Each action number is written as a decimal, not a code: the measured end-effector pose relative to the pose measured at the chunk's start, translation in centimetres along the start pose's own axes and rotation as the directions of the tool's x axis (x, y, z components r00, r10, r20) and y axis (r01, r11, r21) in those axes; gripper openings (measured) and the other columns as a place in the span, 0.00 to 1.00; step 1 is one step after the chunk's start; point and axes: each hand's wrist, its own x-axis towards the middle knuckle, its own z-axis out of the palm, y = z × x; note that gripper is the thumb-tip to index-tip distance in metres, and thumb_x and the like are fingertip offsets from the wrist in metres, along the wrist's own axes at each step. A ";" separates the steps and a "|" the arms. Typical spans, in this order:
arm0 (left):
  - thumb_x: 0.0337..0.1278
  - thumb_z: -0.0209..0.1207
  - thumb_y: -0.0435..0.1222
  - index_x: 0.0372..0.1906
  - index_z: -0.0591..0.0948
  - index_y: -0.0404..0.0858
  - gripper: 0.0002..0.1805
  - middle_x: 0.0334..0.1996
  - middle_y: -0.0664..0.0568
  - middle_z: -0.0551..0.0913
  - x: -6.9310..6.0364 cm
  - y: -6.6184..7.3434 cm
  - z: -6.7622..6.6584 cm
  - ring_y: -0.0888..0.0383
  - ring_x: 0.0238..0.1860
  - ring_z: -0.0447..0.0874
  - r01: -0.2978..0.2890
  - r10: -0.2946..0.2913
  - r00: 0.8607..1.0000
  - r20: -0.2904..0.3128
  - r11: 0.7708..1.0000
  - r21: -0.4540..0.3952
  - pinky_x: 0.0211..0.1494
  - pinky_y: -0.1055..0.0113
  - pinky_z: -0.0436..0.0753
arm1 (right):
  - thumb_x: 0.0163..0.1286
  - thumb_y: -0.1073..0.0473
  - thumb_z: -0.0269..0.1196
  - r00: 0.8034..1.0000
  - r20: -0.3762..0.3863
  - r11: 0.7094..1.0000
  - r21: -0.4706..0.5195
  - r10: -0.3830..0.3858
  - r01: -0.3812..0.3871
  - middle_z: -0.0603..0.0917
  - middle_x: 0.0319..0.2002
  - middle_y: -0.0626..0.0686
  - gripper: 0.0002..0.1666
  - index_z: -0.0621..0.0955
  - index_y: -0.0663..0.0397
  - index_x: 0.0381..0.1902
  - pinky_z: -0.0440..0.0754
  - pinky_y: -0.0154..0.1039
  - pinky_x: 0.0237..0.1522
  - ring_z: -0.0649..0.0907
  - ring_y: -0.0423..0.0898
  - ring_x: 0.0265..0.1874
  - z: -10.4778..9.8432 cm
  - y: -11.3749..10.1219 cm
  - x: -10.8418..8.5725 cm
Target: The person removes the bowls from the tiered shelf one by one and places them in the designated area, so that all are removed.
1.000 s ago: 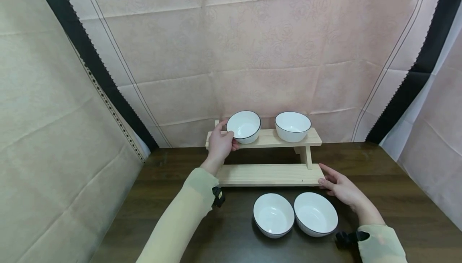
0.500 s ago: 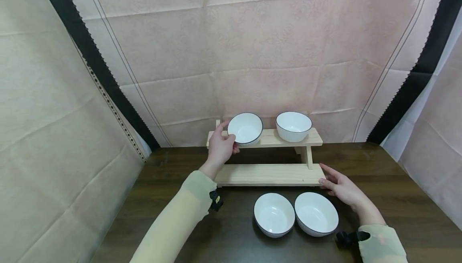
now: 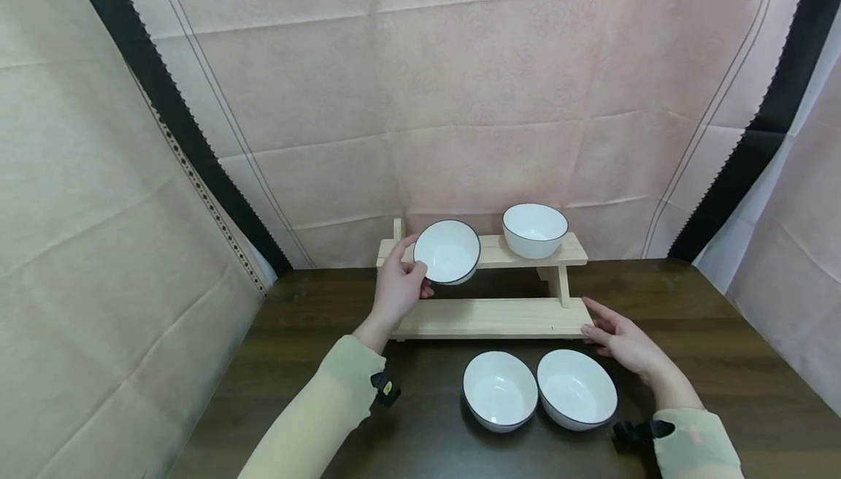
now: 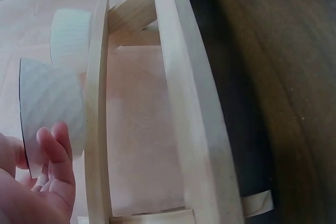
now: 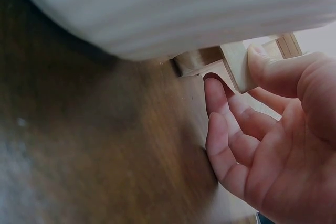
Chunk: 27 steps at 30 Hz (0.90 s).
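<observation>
My left hand (image 3: 398, 285) pinches the left side of a white bowl (image 3: 447, 252) with a dark rim. The bowl is tilted toward me, in front of the upper board of a two-tier wooden shelf (image 3: 493, 318). In the left wrist view the fingers (image 4: 58, 153) lie against the bowl's ribbed outer wall (image 4: 52, 103). My right hand (image 3: 620, 340) grips the right end of the lower board. The right wrist view has the thumb on one face of the board end (image 5: 239, 66) and fingers on its other side. A second bowl (image 3: 535, 231) stands on the upper board's right.
Two more white bowls, a left one (image 3: 500, 392) and a right one (image 3: 576, 390), stand side by side on the dark wooden table (image 3: 420, 435) before the shelf. Pale cloth (image 3: 486, 99) hangs behind and at both sides.
My left hand has drawn its bowl forward and down from the upper board, tilting it toward me. The right hand and the other bowls stay in place.
</observation>
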 end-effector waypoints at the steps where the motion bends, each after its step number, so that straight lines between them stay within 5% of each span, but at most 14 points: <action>1: 0.58 0.49 0.32 0.65 0.66 0.56 0.29 0.23 0.36 0.81 -0.2 -0.1 0.0 0.44 0.19 0.82 -0.009 0.009 1.000 0.001 1.000 -0.003 0.27 0.54 0.84 | 0.69 0.43 0.53 1.000 0.000 1.000 -0.002 0.001 -0.001 0.72 0.58 0.66 0.42 0.48 0.40 0.74 0.81 0.48 0.47 0.80 0.52 0.50 0.0 0.0 0.0; 20: 0.60 0.49 0.33 0.62 0.68 0.62 0.28 0.21 0.43 0.80 -4.5 -2.1 0.2 0.47 0.18 0.82 -0.025 0.019 0.994 0.104 0.998 0.052 0.24 0.58 0.82 | 0.69 0.44 0.53 1.000 -0.003 1.000 0.028 0.006 -0.006 0.71 0.60 0.67 0.42 0.48 0.41 0.74 0.80 0.46 0.46 0.79 0.51 0.50 0.0 -0.1 -0.2; 27: 0.60 0.47 0.28 0.66 0.66 0.51 0.29 0.23 0.37 0.80 -6.5 -1.1 -0.5 0.42 0.19 0.81 0.015 -0.025 0.983 0.184 0.998 0.055 0.25 0.55 0.83 | 0.69 0.44 0.54 1.000 -0.004 0.999 0.028 0.021 -0.021 0.72 0.59 0.66 0.42 0.49 0.39 0.74 0.81 0.46 0.46 0.80 0.51 0.50 0.1 -0.1 -0.1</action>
